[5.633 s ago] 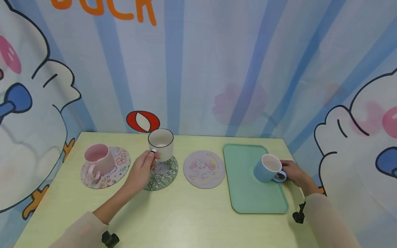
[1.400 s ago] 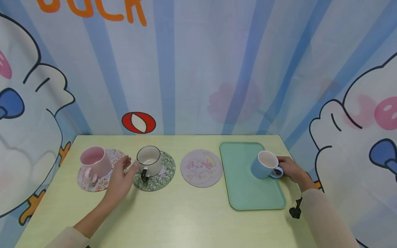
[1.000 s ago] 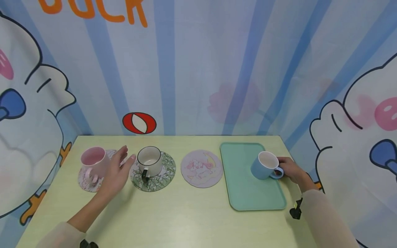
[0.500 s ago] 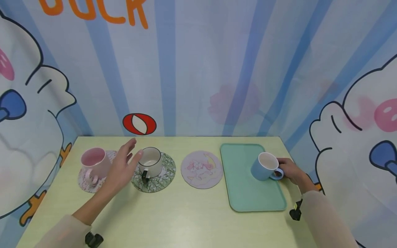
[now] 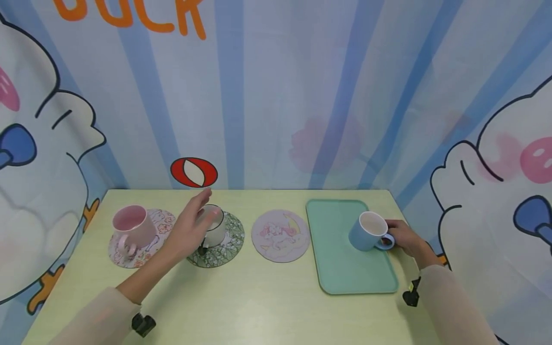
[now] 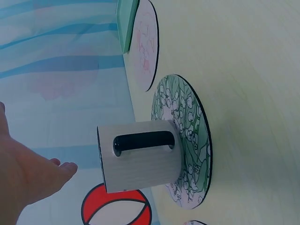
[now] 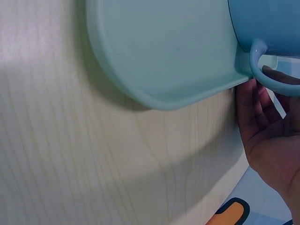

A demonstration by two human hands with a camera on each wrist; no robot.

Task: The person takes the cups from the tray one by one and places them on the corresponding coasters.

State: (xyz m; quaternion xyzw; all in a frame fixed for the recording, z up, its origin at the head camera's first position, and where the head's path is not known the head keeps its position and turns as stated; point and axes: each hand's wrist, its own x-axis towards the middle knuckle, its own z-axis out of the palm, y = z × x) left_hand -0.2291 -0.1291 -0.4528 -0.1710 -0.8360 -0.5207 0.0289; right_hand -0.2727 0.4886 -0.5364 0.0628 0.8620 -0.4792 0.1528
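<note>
My left hand (image 5: 189,232) is held over the white mug (image 5: 215,235), its fingers extended and holding nothing. In the left wrist view the black-handled white mug (image 6: 143,173) stands upright on a green floral round mat (image 6: 192,117), apart from the visible part of the hand (image 6: 30,176). My right hand (image 5: 405,238) is at the right rim of the green tray (image 5: 345,273), beside the blue mug's handle. In the right wrist view the fingers of this hand (image 7: 276,145) meet the tray edge, with the thumb above, partly behind the handle of the blue mug (image 7: 267,28).
A pink mug (image 5: 134,230) stands on a flowered round mat (image 5: 161,225) at the left. A purple round mat (image 5: 280,237) lies between the green mat and the tray. A printed curtain (image 5: 267,96) hangs behind the pale table (image 5: 241,306).
Earlier my left hand held the white mug above the green mat; the mug now stands there, released. Since then the hand has drifted left, then back right over it. My right hand keeps its place.
</note>
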